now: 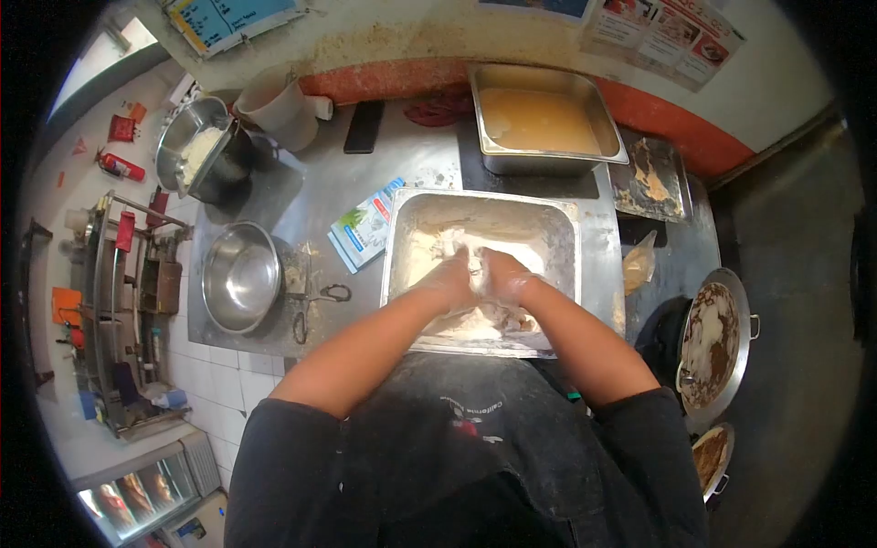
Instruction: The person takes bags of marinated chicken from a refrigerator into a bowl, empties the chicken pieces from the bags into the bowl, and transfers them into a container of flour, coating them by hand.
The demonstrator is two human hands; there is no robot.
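Observation:
A deep rectangular steel pan (391, 247) holds pale flour (525, 251), with floury lumps at its near side. Both hands are down inside it, close together, in clear plastic gloves. My left hand (451, 281) is closed, its fingers pointing away from me. Facing it from the other side, my right hand (503, 276) is also curled. Something whitish and flour-coated shows between the two, mostly covered by the fingers, so I cannot make out what it is.
A blue-green carton (365, 228) and scissors (320, 297) lie left of the pan, near a steel bowl (241, 277). Behind stand a phone (364, 127), a white jug (279, 111) and a pan of yellowish liquid (539, 123). Large round pans (717, 342) sit at right.

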